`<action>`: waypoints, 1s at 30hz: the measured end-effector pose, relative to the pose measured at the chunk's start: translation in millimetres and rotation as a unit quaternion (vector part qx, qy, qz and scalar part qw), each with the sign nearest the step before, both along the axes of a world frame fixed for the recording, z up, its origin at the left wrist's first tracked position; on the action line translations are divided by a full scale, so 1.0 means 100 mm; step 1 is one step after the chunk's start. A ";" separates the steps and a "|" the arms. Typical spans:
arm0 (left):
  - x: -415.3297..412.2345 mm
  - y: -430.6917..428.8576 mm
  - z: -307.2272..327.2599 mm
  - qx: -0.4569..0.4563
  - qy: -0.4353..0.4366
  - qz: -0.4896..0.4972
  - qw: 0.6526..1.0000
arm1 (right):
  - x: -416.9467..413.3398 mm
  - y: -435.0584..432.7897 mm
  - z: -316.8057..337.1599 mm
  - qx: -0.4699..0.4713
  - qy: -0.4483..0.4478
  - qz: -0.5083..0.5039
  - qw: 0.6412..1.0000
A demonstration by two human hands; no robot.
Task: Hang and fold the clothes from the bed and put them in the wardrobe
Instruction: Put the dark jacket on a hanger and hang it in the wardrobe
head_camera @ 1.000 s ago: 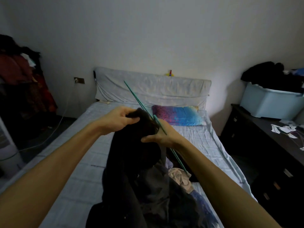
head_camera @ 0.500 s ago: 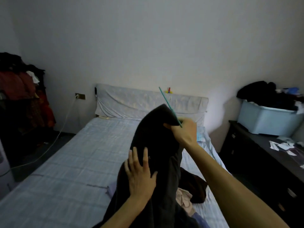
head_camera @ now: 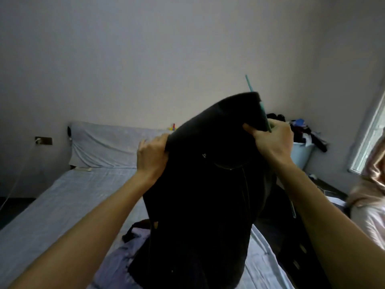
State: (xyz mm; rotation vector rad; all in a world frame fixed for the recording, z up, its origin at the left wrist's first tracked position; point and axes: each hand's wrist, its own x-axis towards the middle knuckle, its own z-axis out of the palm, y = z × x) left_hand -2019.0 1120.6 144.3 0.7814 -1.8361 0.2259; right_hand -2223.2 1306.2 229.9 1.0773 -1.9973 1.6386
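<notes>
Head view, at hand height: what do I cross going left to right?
From the left: wall socket → headboard cushion → left hand → black garment → right hand → pale blue bin → window.

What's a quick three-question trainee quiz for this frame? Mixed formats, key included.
1. True or false: the left hand grips an edge of the dark garment.
2. Multiple choice: what holds the teal hanger? A) the left hand B) the right hand C) neither hand
3. Fill in: the garment is held up over the ___.

Key: 1 true; 2 B, the right hand pinches the hanger together with the garment's top; 3 bed.
</notes>
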 end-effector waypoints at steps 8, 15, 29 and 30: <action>0.07 0.09 0.05 0.084 -0.107 -0.068 0.988 | -0.14 0.06 -0.76 0.131 -0.043 -0.029 0.990; -0.15 0.45 -0.52 0.154 -0.240 -0.008 0.958 | -0.01 0.20 -1.93 0.195 -0.177 -0.017 0.965; -0.05 0.23 -1.07 0.270 -0.285 0.026 0.919 | 0.24 0.71 -2.26 0.076 -0.225 0.176 0.955; -0.01 0.19 -1.06 0.276 -0.279 0.030 0.919 | 0.24 0.73 -2.29 0.103 -0.221 0.186 0.952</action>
